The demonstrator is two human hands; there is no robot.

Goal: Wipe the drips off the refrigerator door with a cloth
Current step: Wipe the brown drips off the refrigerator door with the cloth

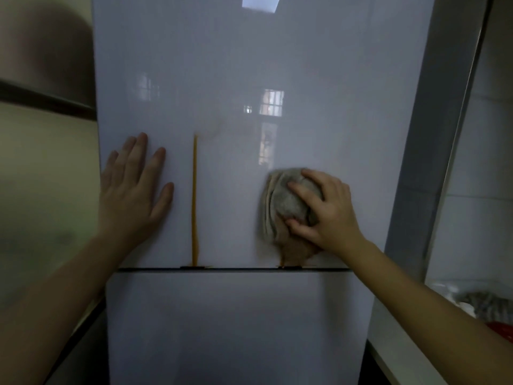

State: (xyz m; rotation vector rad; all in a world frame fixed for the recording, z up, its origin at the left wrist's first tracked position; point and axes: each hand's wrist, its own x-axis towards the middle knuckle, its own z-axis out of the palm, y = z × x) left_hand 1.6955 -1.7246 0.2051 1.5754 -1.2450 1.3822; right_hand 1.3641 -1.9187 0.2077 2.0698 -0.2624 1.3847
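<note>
The pale glossy refrigerator door [236, 79] fills the head view. A long yellow-brown drip [195, 201] runs straight down its lower middle to the dark seam [236, 269] above the lower door. My left hand [133, 190] lies flat on the door left of that drip, fingers straight and pointing up. My right hand [324, 209] grips a bunched grey-beige cloth [280, 209] and presses it against the door at the right. A short brown drip end [281, 262] shows below the cloth at the seam.
The lower door [236, 329] hangs under the seam. The fridge's grey side panel [433, 134] meets a white tiled wall [485, 162] at the right. A counter edge with a grey cloth [485, 304] and something red sits at lower right. A beige wall stands left.
</note>
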